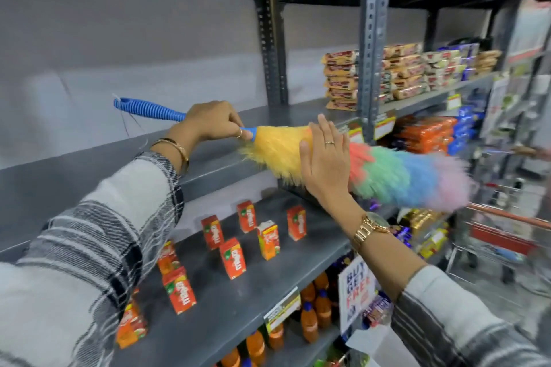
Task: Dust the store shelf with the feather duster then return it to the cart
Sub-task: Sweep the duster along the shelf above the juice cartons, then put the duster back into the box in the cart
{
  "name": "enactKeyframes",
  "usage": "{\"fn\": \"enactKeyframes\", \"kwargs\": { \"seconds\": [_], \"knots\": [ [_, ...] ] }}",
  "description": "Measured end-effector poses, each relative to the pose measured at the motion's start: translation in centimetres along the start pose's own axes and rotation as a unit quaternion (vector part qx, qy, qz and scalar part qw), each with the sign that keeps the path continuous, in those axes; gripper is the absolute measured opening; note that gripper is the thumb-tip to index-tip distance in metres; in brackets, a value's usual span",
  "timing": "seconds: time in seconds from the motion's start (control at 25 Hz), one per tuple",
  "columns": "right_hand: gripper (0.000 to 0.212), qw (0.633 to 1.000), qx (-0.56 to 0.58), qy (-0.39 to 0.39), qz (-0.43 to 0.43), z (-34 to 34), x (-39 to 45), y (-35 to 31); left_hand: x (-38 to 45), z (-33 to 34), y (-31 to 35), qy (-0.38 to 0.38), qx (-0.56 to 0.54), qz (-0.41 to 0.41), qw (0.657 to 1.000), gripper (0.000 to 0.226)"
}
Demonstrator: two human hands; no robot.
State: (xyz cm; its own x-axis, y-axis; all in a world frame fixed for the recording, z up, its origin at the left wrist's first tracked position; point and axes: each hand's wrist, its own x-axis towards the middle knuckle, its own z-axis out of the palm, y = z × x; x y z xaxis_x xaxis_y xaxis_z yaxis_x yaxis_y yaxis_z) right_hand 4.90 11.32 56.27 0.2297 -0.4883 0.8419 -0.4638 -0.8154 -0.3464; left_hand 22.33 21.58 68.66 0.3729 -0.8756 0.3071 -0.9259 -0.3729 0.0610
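A feather duster with a ribbed blue handle (143, 107) and a fluffy head (396, 173) banded yellow, red, green, blue and pink lies level over the front edge of a bare grey metal shelf (74, 170). My left hand (213, 121) grips the handle just behind the head. My right hand (325, 155) is flat, fingers apart, pressed against the yellow part of the head. The pink tip sticks out to the right past the shelf edge. A red-handled wire cart (504, 235) stands at the right, blurred.
Several small orange juice cartons (232, 258) stand on the shelf below. Orange bottles (308, 320) fill the lower shelf. Stacked biscuit packs (399, 74) sit beyond a perforated grey upright post (372, 48). A "buy get free" sign (356, 292) hangs near my right forearm.
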Motion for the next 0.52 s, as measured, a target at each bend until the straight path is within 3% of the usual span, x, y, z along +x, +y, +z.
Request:
{"fn": "enactKeyframes", "kwargs": {
  "seconds": [0.28, 0.52],
  "knots": [
    [0.045, 0.981, -0.122, -0.07, 0.133, -4.2, -6.7, 12.7, 3.6, 5.8, 13.8, 0.035, 0.155, 0.194, 0.968, 0.049],
    [0.037, 0.948, -0.209, -0.092, 0.222, -8.3, -13.6, 20.9, 3.5, 14.6, 24.5, -0.075, 0.188, 0.296, 0.933, 0.041]
  ]
}}
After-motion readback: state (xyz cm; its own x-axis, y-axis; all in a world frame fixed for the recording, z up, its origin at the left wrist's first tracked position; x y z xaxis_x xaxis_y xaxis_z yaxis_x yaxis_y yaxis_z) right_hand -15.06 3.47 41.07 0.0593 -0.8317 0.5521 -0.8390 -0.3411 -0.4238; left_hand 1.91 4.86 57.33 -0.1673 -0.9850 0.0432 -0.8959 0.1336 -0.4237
